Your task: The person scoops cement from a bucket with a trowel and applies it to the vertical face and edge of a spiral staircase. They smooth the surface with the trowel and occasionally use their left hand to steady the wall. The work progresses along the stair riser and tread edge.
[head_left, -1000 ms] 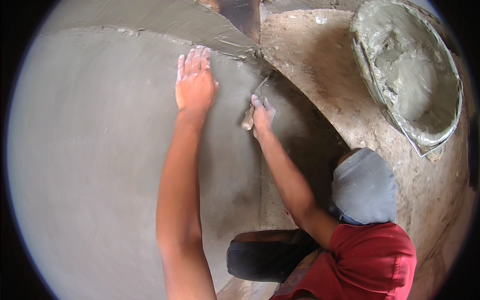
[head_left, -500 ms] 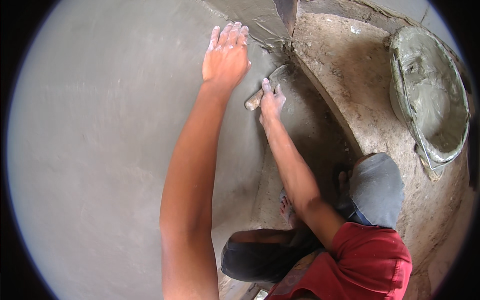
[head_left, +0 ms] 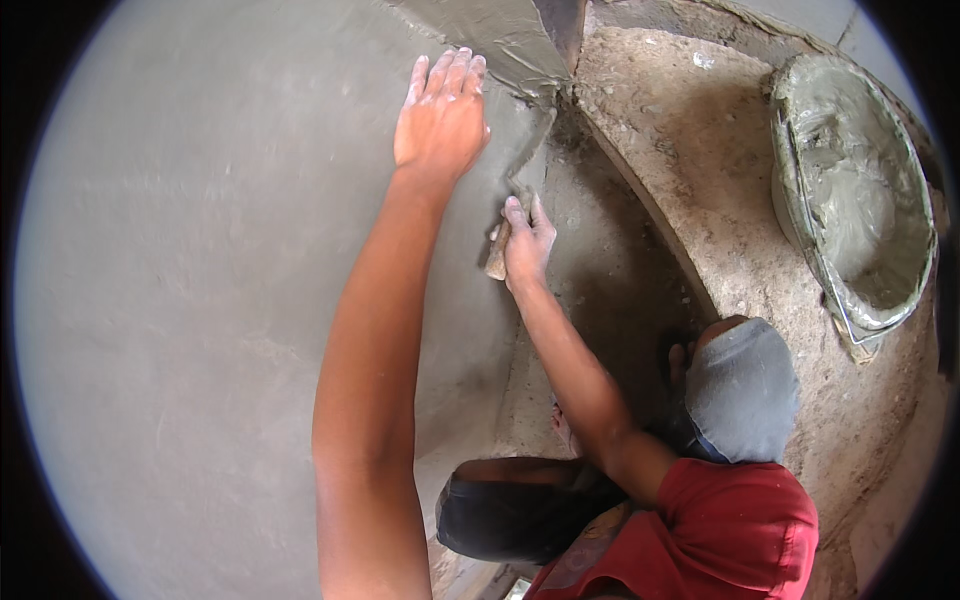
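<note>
My left hand [head_left: 440, 120] is laid flat against the smooth grey plastered wall [head_left: 200, 300], fingers stretched upward and whitened with plaster dust. It grips nothing. My right hand is out of the picture. Just right of and below my left hand, a co-worker's hand [head_left: 530, 245] holds a trowel by its worn handle [head_left: 497, 258]. The trowel's blade [head_left: 528, 165] is seen nearly edge-on at the wall's plastered edge, so its full shape cannot be made out.
A co-worker in a red shirt [head_left: 720, 520] and grey head covering [head_left: 745, 390] crouches at lower right. A bucket [head_left: 792, 205] of wet grey mortar [head_left: 850, 200] stands on a rough concrete ledge [head_left: 690, 150]. Rougher wet mortar [head_left: 490, 35] covers the surface at the top.
The co-worker's hand has moved down and slightly left, turning the trowel from slanted to more upright. My left hand keeps its pose; the whole view has shifted slightly.
</note>
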`<state>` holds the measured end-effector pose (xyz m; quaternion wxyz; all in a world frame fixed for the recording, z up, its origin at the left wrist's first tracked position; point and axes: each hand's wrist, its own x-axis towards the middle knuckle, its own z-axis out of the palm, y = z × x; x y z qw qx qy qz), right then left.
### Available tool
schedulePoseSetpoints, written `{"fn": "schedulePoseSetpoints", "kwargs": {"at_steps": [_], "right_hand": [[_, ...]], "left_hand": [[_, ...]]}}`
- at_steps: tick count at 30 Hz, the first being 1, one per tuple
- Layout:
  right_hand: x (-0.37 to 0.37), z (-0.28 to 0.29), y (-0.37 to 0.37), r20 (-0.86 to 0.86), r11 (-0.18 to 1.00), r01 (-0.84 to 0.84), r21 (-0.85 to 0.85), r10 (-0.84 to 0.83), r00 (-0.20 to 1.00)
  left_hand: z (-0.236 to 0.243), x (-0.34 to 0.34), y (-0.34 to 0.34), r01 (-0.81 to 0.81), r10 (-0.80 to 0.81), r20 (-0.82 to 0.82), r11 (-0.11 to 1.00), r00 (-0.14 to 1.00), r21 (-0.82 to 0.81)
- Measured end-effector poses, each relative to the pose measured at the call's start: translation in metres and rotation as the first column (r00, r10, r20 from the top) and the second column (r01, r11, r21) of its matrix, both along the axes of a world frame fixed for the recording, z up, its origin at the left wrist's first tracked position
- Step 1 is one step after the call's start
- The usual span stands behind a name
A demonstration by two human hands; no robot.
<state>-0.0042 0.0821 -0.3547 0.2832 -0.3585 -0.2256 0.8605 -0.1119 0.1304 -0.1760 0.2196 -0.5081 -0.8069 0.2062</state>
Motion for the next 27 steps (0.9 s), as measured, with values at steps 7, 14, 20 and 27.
{"fn": "schedulePoseSetpoints", "kwargs": {"at_steps": [7,14,20,27], "right_hand": [[-0.004,-0.028,0.025,0.044,0.949,0.127,-0.288,-0.12,0.992],[-0.029,-0.019,0.046,-0.053,0.916,0.107,-0.388,-0.138,0.989],[-0.041,-0.01,0.06,-0.089,0.853,0.142,-0.502,-0.214,0.973],[-0.059,0.006,0.074,-0.055,0.799,0.207,-0.565,-0.287,0.956]], "left_hand": [[0.003,0.001,0.003,-0.025,0.023,-0.024,0.998,0.999,-0.06],[0.007,0.006,0.005,-0.07,0.067,-0.027,0.989,0.997,-0.13],[0.007,0.005,0.006,-0.079,0.08,0.003,0.99,0.997,-0.118],[0.009,0.005,0.002,-0.025,0.029,0.036,0.994,0.999,-0.108]]}}
